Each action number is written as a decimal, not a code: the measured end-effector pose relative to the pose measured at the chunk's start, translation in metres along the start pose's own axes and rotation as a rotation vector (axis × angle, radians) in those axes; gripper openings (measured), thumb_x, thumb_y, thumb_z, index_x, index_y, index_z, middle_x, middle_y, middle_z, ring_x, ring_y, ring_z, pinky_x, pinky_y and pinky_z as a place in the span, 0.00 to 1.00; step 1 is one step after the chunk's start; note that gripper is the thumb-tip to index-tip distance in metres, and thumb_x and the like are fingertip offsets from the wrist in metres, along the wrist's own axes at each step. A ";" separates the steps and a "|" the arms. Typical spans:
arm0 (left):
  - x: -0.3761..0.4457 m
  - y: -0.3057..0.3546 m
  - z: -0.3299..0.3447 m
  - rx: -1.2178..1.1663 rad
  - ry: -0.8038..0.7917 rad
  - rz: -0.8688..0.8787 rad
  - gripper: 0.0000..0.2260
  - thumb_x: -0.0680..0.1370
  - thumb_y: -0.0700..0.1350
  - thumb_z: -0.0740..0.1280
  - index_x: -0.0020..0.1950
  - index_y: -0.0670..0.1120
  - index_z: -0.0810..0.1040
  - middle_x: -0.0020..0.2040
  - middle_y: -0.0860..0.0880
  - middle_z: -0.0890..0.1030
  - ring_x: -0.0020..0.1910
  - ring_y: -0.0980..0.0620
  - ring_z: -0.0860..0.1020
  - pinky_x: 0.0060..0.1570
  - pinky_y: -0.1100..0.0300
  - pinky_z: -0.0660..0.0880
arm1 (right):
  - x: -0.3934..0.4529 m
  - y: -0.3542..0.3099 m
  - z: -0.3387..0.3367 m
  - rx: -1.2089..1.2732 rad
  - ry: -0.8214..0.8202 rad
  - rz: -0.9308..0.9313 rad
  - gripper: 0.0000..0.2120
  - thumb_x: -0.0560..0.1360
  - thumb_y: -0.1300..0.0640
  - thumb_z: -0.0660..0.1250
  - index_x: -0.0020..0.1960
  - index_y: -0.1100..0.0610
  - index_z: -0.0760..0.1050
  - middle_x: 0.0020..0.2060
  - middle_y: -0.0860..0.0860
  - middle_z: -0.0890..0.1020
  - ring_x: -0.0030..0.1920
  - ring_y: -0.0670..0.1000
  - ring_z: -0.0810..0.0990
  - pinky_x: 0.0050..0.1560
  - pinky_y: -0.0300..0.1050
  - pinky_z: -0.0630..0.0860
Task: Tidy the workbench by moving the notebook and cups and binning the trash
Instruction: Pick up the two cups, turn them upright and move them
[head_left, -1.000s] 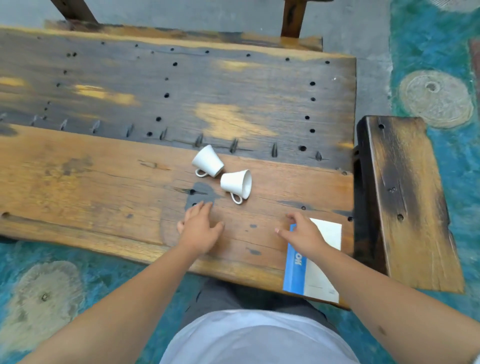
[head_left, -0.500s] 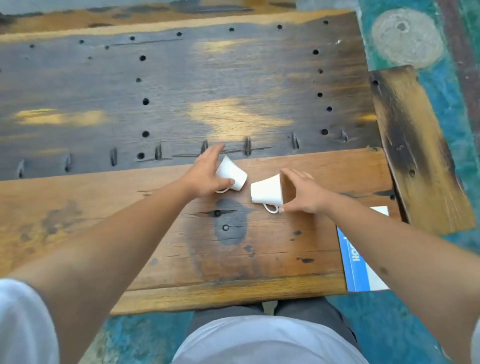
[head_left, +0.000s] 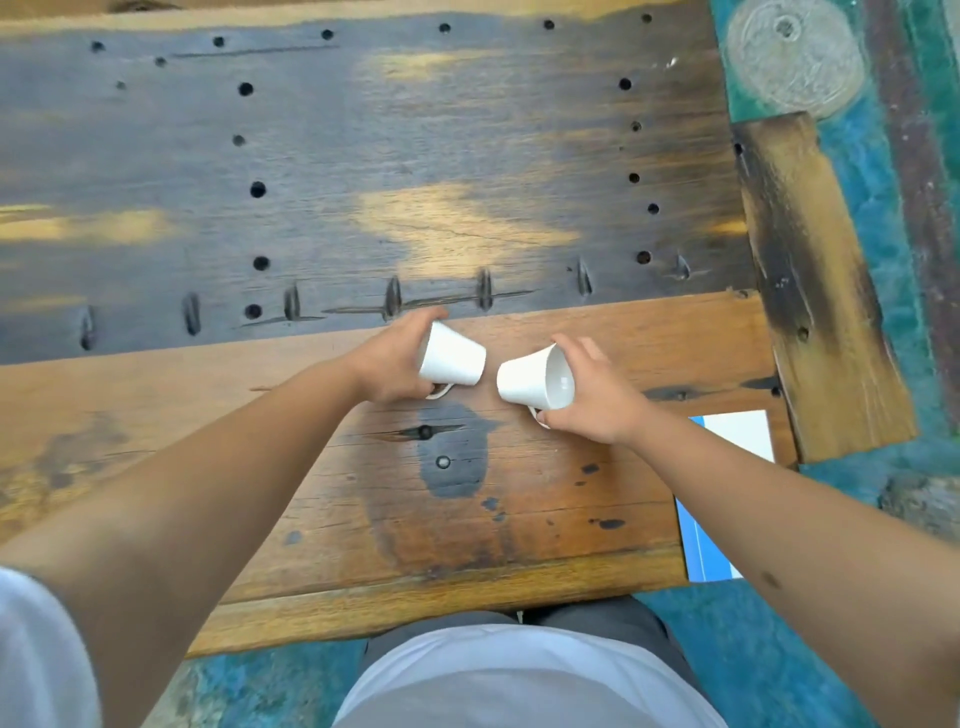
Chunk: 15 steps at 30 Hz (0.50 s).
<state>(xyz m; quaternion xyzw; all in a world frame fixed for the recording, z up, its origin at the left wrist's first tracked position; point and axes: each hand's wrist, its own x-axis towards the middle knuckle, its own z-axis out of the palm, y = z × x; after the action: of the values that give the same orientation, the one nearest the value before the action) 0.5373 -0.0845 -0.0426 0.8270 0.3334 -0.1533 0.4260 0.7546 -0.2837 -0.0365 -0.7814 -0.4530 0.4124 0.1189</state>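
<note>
On the worn wooden workbench, both hands now grip cups — left hand the left white ceramic cup, right hand the right white ceramic cup — where a second ago they lay untouched; moving can begin.

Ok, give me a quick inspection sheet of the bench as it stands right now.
Surface: wooden workbench, dark stains and drilled holes.
Job's things: two white cups, left cup and right cup, both tipped on their sides; notebook at the bench's right near edge, partly hidden by the arm.
Clutter: nothing seen; no trash in view.
Grippers: left hand grips the left cup; right hand grips the right cup at its rim.
Cables: nothing seen.
Surroundings: teal floor; side plank at right.
</note>
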 end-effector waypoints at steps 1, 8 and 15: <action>-0.003 0.000 0.002 -0.029 0.032 -0.007 0.44 0.65 0.42 0.76 0.77 0.48 0.58 0.73 0.43 0.65 0.68 0.44 0.68 0.61 0.61 0.63 | -0.002 -0.002 -0.002 -0.014 0.018 -0.006 0.52 0.60 0.40 0.75 0.77 0.47 0.53 0.69 0.49 0.63 0.68 0.53 0.66 0.62 0.50 0.69; -0.028 0.012 0.022 -0.146 0.170 -0.114 0.46 0.63 0.55 0.78 0.75 0.59 0.56 0.66 0.48 0.61 0.65 0.46 0.67 0.63 0.55 0.66 | 0.002 -0.020 -0.005 -0.334 0.106 -0.029 0.52 0.61 0.31 0.71 0.77 0.46 0.52 0.69 0.49 0.65 0.67 0.55 0.64 0.59 0.55 0.71; -0.036 0.030 0.041 0.108 0.231 -0.121 0.51 0.60 0.62 0.79 0.76 0.57 0.54 0.69 0.45 0.62 0.68 0.43 0.62 0.61 0.46 0.71 | 0.003 -0.024 -0.007 -0.219 0.027 -0.021 0.57 0.62 0.36 0.77 0.79 0.44 0.45 0.79 0.44 0.52 0.74 0.55 0.62 0.66 0.57 0.68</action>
<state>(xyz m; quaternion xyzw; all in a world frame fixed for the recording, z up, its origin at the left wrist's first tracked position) 0.5331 -0.1448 -0.0293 0.8393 0.4206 -0.1003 0.3295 0.7462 -0.2669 -0.0204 -0.7904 -0.5017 0.3487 0.0434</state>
